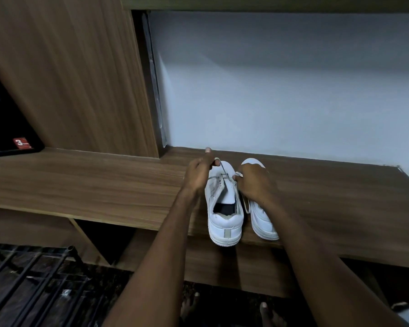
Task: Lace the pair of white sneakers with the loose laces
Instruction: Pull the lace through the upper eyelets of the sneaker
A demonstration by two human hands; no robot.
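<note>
Two white sneakers stand side by side on a wooden shelf (104, 185), toes toward the wall. The left sneaker (224, 220) shows its open mouth and heel. My left hand (200, 174) pinches one end of a white lace (223, 169) that runs taut down to the eyelets near the toe. My right hand (254, 182) grips the other end of the lace at the eyelets and covers the front of the right sneaker (263, 224). Only the toe tip and heel side of the right sneaker show.
A pale wall rises right behind the shelf. A wooden panel (80, 79) stands upright at the left, with a dark screen (7, 128) beside it. A black metal rack (40, 279) sits on the dark floor at lower left. My bare feet show below the shelf.
</note>
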